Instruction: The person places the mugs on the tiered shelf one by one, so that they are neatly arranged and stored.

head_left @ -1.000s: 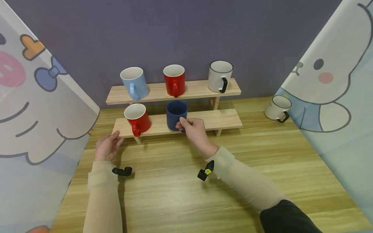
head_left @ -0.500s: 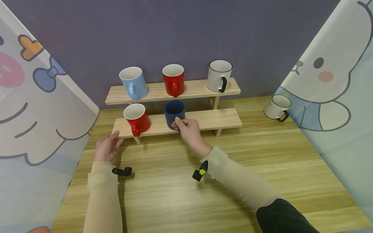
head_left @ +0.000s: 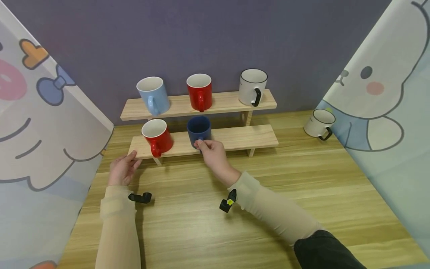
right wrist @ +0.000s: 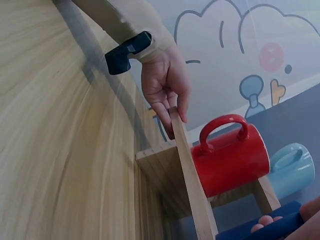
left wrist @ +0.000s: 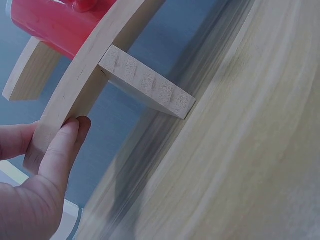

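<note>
Head view, right hand: the right hand (head_left: 212,152) is curled round the handle of the dark blue mug (head_left: 199,129), which stands mid-way along the lower shelf (head_left: 255,136).
Head view, left hand: the left hand (head_left: 122,168) has its fingers wrapped on the near left corner of that lower shelf, bracing it.
Head view, neighbours: a red mug (head_left: 158,135) sits just left of the blue one; on the upper shelf (head_left: 228,101) stand a light blue mug (head_left: 152,94), a second red mug (head_left: 199,90) and a white mug (head_left: 252,86); another white mug (head_left: 319,123) waits on the bench (head_left: 302,194) at far right.
Left wrist view: thumb and fingers (left wrist: 60,150) clamp the shelf edge (left wrist: 85,85); the red mug's body (left wrist: 55,25) shows above.
Right wrist view: fingertips (right wrist: 267,220) press on the blue mug (right wrist: 270,231) at the bottom corner, and the left hand (right wrist: 165,92) is seen across on the shelf end.
Step in hand: by my reading, settling the blue mug's position on the lower shelf; the next move calls for a gentle hold so it doesn't knock the red mug.
Hard to see: the blue mug's handle is hidden under the fingers, and the right wrist view crops most of the mug.
</note>
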Tool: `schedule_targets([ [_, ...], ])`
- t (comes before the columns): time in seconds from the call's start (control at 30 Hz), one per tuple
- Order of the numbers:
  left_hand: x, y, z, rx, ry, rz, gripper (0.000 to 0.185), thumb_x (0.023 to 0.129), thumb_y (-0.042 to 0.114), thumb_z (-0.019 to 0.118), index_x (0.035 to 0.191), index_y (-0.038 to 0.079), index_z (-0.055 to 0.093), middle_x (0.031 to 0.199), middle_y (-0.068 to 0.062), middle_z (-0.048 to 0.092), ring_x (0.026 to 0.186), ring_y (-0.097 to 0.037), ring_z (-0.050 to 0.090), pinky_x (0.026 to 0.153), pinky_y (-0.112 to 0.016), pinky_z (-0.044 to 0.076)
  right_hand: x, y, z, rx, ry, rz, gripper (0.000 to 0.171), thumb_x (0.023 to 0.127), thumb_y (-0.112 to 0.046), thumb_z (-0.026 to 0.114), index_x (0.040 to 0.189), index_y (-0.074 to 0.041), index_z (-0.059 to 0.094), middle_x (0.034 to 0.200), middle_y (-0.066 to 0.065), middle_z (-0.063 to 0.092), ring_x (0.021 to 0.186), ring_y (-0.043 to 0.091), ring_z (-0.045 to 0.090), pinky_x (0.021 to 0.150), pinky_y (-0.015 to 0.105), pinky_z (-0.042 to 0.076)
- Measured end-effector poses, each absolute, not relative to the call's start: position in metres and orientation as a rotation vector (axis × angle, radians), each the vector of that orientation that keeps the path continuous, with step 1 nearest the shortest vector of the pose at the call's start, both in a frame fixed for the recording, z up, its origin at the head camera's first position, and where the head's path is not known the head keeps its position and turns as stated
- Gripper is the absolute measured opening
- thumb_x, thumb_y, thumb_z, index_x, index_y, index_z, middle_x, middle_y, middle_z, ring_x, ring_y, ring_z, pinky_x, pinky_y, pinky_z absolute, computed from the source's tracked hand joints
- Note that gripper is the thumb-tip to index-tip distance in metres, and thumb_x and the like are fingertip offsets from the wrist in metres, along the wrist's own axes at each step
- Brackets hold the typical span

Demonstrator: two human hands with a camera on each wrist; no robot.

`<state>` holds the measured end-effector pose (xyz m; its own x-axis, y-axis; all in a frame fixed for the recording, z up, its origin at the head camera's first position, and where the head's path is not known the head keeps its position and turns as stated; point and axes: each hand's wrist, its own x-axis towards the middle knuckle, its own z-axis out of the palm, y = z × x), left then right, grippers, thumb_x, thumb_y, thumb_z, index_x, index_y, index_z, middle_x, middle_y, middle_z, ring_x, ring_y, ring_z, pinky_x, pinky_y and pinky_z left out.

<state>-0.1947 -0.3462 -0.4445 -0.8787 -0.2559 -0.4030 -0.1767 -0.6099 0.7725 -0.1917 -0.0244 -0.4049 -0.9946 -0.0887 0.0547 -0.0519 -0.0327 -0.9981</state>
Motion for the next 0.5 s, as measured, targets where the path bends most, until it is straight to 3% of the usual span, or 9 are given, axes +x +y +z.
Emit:
schedule_targets([
  [0.5,-0.1943,-0.3466,-0.4437,0.742,-1.38,-2.672,0.018,0.098,0.003,0.067,0.111,-0.002,0.055,0.089,-0.011,0.07,0.082,-0.016,0.072,0.085,-0.026,0.058,-0.1882,-0.0269,-0.4066,-0.183,2.297,-2.165,0.031,0.106,-0.021,0.06,0.111,0.006,0.074,0.11,0.019,0.072,0.104,0.019,0.066,0.094,0.034,0.055],
])
